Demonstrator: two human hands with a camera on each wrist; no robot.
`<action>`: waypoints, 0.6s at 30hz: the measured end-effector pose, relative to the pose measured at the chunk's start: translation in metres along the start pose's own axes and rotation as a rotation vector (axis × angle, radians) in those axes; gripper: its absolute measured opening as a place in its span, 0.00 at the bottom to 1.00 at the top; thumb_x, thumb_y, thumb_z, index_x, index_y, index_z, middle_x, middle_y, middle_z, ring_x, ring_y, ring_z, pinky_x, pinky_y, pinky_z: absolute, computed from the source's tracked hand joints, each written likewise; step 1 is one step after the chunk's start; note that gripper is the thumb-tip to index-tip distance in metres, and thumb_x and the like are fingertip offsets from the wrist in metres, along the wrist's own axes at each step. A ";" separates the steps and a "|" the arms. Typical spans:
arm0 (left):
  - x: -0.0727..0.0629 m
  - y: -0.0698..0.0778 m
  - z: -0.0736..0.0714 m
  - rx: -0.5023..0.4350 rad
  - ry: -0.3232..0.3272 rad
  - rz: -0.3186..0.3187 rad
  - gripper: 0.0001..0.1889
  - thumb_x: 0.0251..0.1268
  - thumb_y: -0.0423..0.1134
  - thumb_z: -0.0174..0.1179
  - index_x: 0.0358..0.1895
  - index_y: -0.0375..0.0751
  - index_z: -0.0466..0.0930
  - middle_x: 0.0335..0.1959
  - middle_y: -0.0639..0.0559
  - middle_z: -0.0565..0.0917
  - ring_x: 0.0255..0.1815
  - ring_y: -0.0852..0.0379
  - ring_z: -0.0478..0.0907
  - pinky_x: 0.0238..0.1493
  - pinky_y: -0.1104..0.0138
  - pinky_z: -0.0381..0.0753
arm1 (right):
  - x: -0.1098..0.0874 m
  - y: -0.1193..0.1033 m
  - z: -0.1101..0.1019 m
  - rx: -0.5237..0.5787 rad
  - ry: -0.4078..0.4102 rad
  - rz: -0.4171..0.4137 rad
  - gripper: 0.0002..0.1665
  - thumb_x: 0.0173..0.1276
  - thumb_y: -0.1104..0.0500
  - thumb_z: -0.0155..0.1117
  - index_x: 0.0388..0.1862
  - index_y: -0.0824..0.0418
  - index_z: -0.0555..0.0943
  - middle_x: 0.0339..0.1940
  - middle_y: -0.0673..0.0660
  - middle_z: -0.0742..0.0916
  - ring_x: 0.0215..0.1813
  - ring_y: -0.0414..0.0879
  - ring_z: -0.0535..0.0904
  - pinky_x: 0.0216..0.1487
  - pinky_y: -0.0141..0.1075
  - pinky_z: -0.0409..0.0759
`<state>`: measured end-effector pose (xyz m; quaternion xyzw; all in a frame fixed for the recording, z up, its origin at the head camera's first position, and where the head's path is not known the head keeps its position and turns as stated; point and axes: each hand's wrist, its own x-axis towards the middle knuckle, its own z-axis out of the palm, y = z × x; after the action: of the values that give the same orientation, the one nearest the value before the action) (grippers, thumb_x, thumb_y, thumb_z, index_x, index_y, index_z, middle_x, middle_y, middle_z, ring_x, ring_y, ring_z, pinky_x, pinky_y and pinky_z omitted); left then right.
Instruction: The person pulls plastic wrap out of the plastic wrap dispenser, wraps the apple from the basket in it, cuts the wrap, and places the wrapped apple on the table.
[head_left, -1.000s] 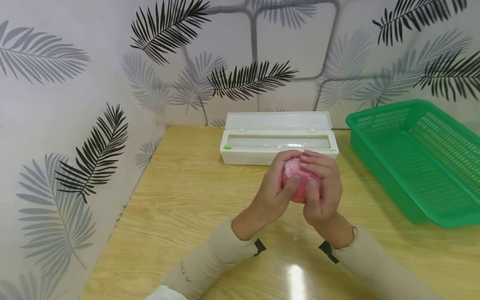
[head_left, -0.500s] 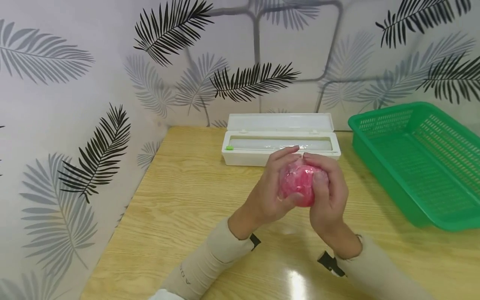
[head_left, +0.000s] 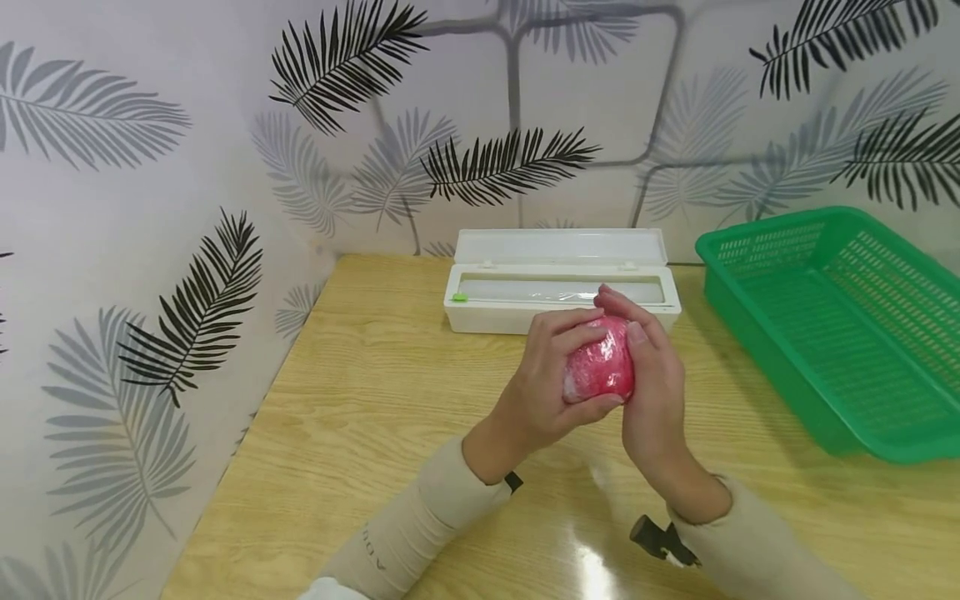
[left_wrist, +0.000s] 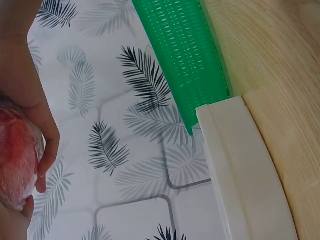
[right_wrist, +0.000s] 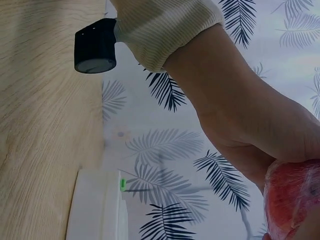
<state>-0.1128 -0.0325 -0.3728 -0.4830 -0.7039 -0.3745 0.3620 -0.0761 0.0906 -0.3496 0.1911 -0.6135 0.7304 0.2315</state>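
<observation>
Both hands hold a round red fruit (head_left: 602,364) wrapped in shiny cling film, above the table in the head view. My left hand (head_left: 542,379) curls its fingers over the fruit's upper left and lays the thumb along its near side. My right hand (head_left: 658,387) cups the right side, its thumb against the fruit and its fingers reaching round the far side. In the left wrist view the wrapped fruit (left_wrist: 17,155) is cut by the left edge, with right-hand fingers (left_wrist: 48,157) bent round it. The right wrist view shows the film-covered fruit (right_wrist: 287,197) under the left hand (right_wrist: 260,125).
Behind the hands a white cling film dispenser (head_left: 562,317) stands with its lid up, a roll inside and a green slider at its left. A green plastic basket (head_left: 780,367) sits to the right on the wooden table (head_left: 360,400). A leaf-patterned wall rises behind.
The fruit has been turned between the hands. Left fingers have come over its top, while the right thumb has moved up its side and the right fingers have lifted. Dispenser and basket stay put.
</observation>
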 end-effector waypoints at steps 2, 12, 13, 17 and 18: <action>0.000 0.001 0.002 0.006 0.004 -0.004 0.29 0.68 0.57 0.43 0.55 0.32 0.61 0.57 0.37 0.65 0.55 0.44 0.63 0.57 0.68 0.69 | 0.000 -0.001 -0.001 -0.044 -0.001 -0.010 0.22 0.74 0.60 0.37 0.57 0.69 0.73 0.60 0.61 0.76 0.60 0.55 0.70 0.51 0.32 0.77; -0.007 0.001 0.010 -0.079 0.028 -0.114 0.28 0.69 0.57 0.41 0.55 0.32 0.60 0.56 0.36 0.63 0.58 0.43 0.61 0.56 0.66 0.72 | 0.000 0.006 -0.005 -0.059 -0.040 0.052 0.22 0.75 0.58 0.39 0.57 0.68 0.74 0.57 0.61 0.77 0.54 0.52 0.74 0.45 0.32 0.80; -0.008 0.002 0.011 -0.086 0.036 -0.137 0.29 0.69 0.57 0.42 0.55 0.32 0.60 0.56 0.37 0.64 0.59 0.44 0.62 0.56 0.66 0.72 | 0.000 0.007 -0.006 -0.048 -0.048 0.058 0.22 0.75 0.58 0.39 0.58 0.68 0.73 0.58 0.61 0.76 0.54 0.51 0.74 0.45 0.32 0.80; -0.007 0.009 0.011 -0.114 0.057 -0.251 0.29 0.68 0.58 0.43 0.56 0.32 0.62 0.58 0.39 0.65 0.59 0.47 0.62 0.53 0.69 0.73 | 0.001 0.011 -0.008 -0.013 -0.085 0.042 0.23 0.73 0.59 0.39 0.61 0.67 0.69 0.62 0.62 0.72 0.57 0.52 0.72 0.46 0.33 0.79; -0.006 0.011 0.011 -0.134 0.059 -0.281 0.30 0.68 0.59 0.43 0.56 0.33 0.62 0.58 0.39 0.65 0.59 0.48 0.63 0.52 0.69 0.74 | 0.001 0.012 -0.008 -0.008 -0.090 0.011 0.22 0.73 0.60 0.39 0.61 0.68 0.69 0.63 0.63 0.71 0.58 0.53 0.71 0.47 0.33 0.79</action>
<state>-0.1026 -0.0226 -0.3807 -0.3914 -0.7270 -0.4817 0.2937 -0.0839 0.0972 -0.3598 0.2196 -0.6274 0.7197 0.2005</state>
